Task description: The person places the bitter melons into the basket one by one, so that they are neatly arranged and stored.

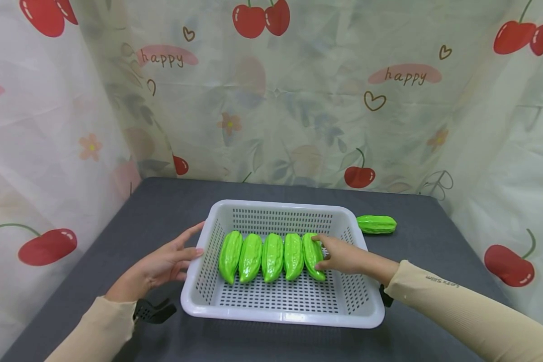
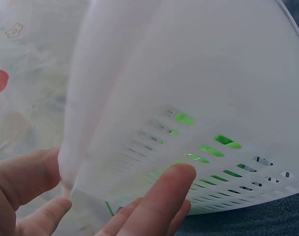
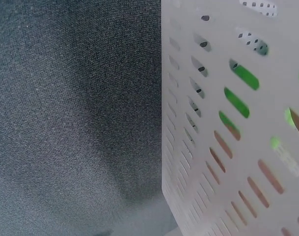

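Observation:
A white perforated plastic basket (image 1: 280, 318) stands on the dark table, with several bright green bitter melons (image 1: 272, 257) lying side by side in it. My right hand (image 1: 344, 255) reaches over the basket's right side and holds the rightmost bitter melon (image 1: 311, 251) between thumb and fingers. At the basket's left side, my left hand (image 1: 163, 261) touches the rim with fairly straight fingers. The left wrist view shows fingers (image 2: 164, 196) beside the basket's outer wall (image 2: 188, 64). In the right wrist view the perforated wall (image 3: 188, 162) hides most of the right hand.
Another green bitter melon (image 1: 377, 224) lies on the dark tabletop (image 1: 163, 201), just outside the basket's back right corner. A cherry-printed curtain (image 1: 298, 110) hangs behind the table and along both sides.

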`<state>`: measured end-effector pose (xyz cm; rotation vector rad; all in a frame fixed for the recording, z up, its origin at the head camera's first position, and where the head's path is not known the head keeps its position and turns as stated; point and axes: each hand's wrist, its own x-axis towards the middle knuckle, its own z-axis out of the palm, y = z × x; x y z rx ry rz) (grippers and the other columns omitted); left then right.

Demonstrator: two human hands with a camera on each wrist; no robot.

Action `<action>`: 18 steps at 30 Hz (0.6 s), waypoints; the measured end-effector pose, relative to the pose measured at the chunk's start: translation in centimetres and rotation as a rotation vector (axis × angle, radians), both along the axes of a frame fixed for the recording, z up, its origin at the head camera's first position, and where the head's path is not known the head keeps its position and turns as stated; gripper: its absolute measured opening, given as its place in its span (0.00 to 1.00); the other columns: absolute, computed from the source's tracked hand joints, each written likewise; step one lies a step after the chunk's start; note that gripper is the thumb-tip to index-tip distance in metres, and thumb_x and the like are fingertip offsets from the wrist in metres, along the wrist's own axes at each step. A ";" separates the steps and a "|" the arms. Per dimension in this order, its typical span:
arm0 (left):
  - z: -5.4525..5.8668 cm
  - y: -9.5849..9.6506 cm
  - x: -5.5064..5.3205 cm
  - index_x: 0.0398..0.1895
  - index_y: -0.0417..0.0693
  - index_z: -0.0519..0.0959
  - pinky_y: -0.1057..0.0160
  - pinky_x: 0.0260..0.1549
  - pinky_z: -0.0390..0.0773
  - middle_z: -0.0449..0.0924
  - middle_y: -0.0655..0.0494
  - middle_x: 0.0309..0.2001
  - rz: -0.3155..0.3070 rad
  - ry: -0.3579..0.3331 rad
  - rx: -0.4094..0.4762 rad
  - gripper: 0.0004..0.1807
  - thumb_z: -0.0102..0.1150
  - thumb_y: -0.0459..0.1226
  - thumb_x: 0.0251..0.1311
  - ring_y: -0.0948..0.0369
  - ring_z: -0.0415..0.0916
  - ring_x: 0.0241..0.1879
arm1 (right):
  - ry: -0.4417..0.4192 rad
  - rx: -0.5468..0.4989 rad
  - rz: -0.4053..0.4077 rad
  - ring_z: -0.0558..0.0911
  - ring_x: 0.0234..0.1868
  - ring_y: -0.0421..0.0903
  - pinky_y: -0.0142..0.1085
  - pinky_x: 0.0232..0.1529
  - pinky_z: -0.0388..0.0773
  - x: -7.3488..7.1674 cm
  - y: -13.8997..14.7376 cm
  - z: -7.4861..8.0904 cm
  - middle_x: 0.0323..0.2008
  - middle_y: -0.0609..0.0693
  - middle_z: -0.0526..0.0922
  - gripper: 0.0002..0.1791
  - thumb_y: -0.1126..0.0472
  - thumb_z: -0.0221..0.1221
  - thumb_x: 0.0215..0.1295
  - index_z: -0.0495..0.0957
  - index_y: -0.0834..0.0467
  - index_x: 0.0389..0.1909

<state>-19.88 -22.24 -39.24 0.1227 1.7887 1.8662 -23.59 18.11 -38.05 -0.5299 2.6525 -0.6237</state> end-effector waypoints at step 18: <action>0.0 0.0 0.0 0.77 0.70 0.35 0.38 0.45 0.79 0.62 0.33 0.68 0.005 -0.002 -0.010 0.47 0.56 0.37 0.67 0.42 0.79 0.53 | 0.066 -0.088 -0.028 0.70 0.64 0.62 0.52 0.58 0.75 0.0 0.1 0.3 0.64 0.64 0.70 0.35 0.61 0.65 0.61 0.63 0.66 0.66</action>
